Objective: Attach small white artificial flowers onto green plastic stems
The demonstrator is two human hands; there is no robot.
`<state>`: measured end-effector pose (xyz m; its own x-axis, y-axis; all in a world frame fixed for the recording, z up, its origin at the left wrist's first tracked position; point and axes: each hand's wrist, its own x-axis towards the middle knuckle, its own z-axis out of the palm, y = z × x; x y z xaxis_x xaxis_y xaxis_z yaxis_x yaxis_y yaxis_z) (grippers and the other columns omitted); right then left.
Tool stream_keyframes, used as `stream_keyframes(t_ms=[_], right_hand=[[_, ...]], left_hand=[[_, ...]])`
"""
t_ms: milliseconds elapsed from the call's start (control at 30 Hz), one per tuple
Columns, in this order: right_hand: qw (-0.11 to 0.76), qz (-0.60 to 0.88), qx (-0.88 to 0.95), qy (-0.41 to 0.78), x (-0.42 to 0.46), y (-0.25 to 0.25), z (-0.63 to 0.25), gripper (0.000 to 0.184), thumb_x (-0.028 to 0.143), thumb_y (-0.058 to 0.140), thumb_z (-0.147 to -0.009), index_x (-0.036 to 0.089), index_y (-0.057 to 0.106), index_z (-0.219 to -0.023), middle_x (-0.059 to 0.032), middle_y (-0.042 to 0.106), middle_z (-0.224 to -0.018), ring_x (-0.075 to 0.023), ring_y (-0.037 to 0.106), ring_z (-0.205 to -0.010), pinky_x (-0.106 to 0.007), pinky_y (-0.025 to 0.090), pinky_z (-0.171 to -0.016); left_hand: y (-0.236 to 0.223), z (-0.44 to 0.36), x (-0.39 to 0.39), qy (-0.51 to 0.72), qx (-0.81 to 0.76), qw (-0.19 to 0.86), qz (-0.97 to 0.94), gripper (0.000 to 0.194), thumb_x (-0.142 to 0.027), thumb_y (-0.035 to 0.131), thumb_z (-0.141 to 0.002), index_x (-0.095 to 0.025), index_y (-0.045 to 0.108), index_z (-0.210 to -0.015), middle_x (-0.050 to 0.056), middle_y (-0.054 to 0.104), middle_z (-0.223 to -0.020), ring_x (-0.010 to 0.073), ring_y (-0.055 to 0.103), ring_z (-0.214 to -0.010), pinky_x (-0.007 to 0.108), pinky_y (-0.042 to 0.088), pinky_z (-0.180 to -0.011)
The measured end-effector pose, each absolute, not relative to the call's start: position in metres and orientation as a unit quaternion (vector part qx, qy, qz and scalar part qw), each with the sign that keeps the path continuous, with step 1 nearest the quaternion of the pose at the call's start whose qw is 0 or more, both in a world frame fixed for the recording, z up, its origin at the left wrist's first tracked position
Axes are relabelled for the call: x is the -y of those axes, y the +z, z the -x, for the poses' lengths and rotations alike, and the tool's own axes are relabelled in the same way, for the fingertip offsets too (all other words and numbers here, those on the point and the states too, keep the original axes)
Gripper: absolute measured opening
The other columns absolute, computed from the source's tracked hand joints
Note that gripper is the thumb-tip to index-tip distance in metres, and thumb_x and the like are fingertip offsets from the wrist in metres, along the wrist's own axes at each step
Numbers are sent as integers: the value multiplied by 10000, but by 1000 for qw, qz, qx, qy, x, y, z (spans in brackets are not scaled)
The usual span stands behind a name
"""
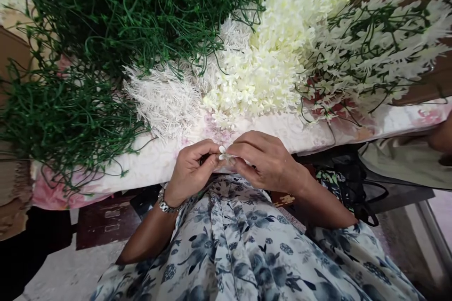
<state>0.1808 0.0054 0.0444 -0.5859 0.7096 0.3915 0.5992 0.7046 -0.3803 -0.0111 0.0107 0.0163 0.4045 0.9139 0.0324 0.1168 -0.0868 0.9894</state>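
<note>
Close to my body, just off the table edge, a small white artificial flower (222,151) sits between my hands. My left hand (194,167), with a metal watch (164,200) on its wrist, pinches it from the left with thumb and forefinger. From the other side, the closed fingers of my right hand (266,160) meet at the same flower. Part of the flower and any stem are hidden by the fingertips. Just beyond my hands lie a heap of white spiky pieces (164,99) and a large heap of pale yellow-white petals (261,75).
Green plastic stems (134,14) pile high at back left, with more stems (70,117) near the left edge. White flowers on green stems (377,51) lie at right by a cardboard box (420,84). A floral cloth (141,169) covers the table. Another person's arm (441,138) shows far right.
</note>
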Motion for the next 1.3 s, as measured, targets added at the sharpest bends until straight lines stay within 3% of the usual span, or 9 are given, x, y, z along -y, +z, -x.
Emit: stream_keyframes(t_ms=[200, 600, 1300], right_hand=[[240, 362, 899, 56, -7, 44, -183, 129, 156, 470, -859, 143, 596, -838, -53, 592, -746, -150, 547, -709, -272, 466, -635], [216, 356, 903, 110, -12, 38, -186, 203, 168, 409, -896, 123, 589, -814, -66, 583, -756, -137, 528, -708, -264, 451, -650], [291, 374, 843, 256, -18, 16, -178, 89, 118, 410, -862, 153, 482, -824, -14, 491, -731, -93, 453, -654, -216, 389, -587]], left_hand=[[19, 8, -12, 358, -412, 488, -681, 110, -111, 507, -811, -145, 598, -759, -14, 524, -662, 81, 480, -615, 198, 374, -582], [20, 2, -13, 298, -434, 453, -719, 159, -81, 454, -776, -145, 542, -660, -39, 469, -610, 63, 423, -570, 190, 329, -551], [12, -4, -14, 327, -451, 460, -692, 146, -110, 441, -764, -155, 499, -637, -35, 432, -584, 81, 399, -546, 206, 320, -523]])
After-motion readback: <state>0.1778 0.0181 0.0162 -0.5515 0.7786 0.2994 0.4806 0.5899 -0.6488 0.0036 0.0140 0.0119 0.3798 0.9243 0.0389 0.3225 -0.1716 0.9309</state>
